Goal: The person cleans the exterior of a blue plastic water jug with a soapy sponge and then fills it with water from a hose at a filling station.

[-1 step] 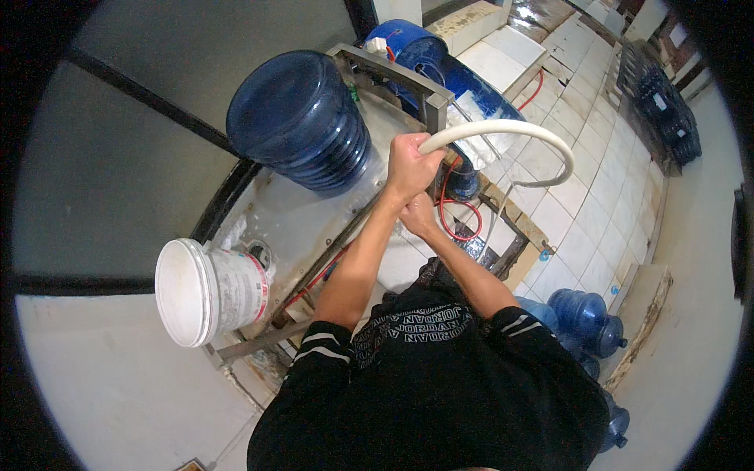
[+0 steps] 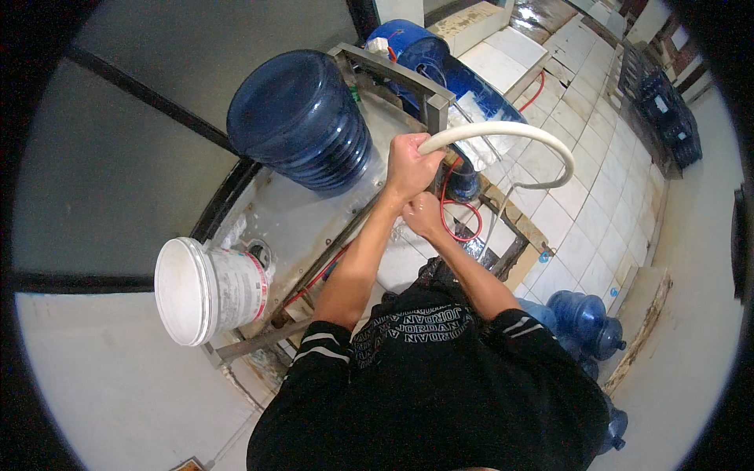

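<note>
"Pale tiled floor (image 2: 589,169) off to the R, metal bench (image 2: 302,224) along the L. What's on the bench?"

"Big blue jug (image 2: 287,110), base up, twd the far end. White bucket (image 2: 239,290) at the near end, well apart from it; can't tell if it's lidded."

"OK, hands?"

"L hand (image 2: 411,166) is wrapped tight round a white hose (image 2: 503,127), fingers curled in a fist. R hand (image 2: 422,213) is just below, also curled; can't tell what, if anything, it's gripping, b/c its own knuckles hide that."

"Hose runs where, exactly?"

"Out of the L fist, up in a wide arc to the R above the floor, then hooks back nr a thin pale tube."

"Anything in the way?"

"Plenty. Metal frame (image 2: 434,110) stands at the bench's far end, btwn the jug and an open blue tub (image 2: 475,82). Red tubing (image 2: 480,225) loops just R of the R hand."

"And lower down?"

"Black shirt (image 2: 440,392) blocks most of it. More blue bottles (image 2: 577,312) on the floor past the R elbow, some partly hidden by the sleeve. Dark stack (image 2: 667,110) by the far R wall, too small to ID."
</note>
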### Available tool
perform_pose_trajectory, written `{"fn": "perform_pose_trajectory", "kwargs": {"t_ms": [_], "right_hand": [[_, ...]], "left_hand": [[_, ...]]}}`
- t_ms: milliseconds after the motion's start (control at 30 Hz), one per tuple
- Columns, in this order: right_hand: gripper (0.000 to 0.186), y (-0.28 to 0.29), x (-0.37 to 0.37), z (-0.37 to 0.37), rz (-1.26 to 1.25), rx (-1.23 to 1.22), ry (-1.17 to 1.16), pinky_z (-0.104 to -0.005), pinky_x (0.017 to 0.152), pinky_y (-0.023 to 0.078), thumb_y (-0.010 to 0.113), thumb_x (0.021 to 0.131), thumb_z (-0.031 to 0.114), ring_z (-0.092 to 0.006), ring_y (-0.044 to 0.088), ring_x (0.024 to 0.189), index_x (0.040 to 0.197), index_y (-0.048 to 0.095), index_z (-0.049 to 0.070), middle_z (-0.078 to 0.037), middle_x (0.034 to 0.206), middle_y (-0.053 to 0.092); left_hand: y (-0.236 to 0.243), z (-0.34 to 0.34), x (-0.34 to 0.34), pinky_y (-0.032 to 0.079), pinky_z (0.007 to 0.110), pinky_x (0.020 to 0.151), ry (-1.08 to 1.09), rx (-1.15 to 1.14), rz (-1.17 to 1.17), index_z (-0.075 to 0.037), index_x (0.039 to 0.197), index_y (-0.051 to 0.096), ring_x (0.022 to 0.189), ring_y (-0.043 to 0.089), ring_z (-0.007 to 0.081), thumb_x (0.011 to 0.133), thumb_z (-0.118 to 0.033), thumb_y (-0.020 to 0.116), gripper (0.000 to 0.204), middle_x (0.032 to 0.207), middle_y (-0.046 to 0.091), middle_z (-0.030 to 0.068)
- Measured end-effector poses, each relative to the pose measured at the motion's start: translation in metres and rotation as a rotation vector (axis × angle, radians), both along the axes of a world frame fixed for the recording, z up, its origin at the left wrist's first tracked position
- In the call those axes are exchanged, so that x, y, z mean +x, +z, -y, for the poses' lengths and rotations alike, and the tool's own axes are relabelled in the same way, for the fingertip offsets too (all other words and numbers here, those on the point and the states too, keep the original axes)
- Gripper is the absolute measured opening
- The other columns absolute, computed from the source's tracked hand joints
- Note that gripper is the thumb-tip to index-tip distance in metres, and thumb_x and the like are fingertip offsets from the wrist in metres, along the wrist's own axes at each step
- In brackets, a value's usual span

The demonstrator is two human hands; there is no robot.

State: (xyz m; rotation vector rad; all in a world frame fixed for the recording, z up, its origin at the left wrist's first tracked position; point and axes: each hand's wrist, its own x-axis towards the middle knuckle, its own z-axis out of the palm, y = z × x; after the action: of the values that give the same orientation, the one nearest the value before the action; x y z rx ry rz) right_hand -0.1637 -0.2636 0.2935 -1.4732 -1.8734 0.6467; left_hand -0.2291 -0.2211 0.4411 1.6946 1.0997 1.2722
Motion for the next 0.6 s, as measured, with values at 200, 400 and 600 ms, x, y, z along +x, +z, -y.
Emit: {"fn": "perform_pose_trajectory", "kwargs": {"t_ms": [200,400,600], "right_hand": [[0.01,0.052,0.135,0.044,-0.244,0.463,-0.444,-0.0295,0.058,0.044,0.066,0.077,0.005,-0.014,0.052,0.056,0.077,0.057,0.001,-0.007,0.067,0.056],[0.034,0.106,0.248,0.039,0.187,0.59,-0.558,-0.0348,0.076,0.043,0.063,0.083,0.02,-0.0235,0.052,0.097,0.109,0.052,0.001,-0.016,0.109,0.055],[0.03,0.06,0.293,-0.009,-0.051,0.082,-0.301,-0.0337,0.063,0.042,0.054,0.091,0.027,-0.0236,0.053,0.071,0.105,0.054,0.0,-0.014,0.077,0.056]], "left_hand": [[-0.017,-0.031,-0.01,0.035,0.035,0.046,0.061,0.1,-0.179,0.002,0.056,0.051,0.045,0.041,0.0144,0.066,-0.01,0.063,0.019,0.049,0.045,0.016],[-0.033,-0.067,0.006,0.033,0.035,0.044,0.014,0.186,-0.173,0.0,0.053,0.048,0.043,0.042,0.0194,0.061,-0.01,0.06,0.017,0.049,0.045,0.0166],[-0.02,-0.112,0.025,0.033,0.035,0.046,0.079,0.283,-0.211,0.001,0.055,0.046,0.045,0.042,0.0196,0.065,-0.006,0.057,0.016,0.048,0.042,0.0124]]}}
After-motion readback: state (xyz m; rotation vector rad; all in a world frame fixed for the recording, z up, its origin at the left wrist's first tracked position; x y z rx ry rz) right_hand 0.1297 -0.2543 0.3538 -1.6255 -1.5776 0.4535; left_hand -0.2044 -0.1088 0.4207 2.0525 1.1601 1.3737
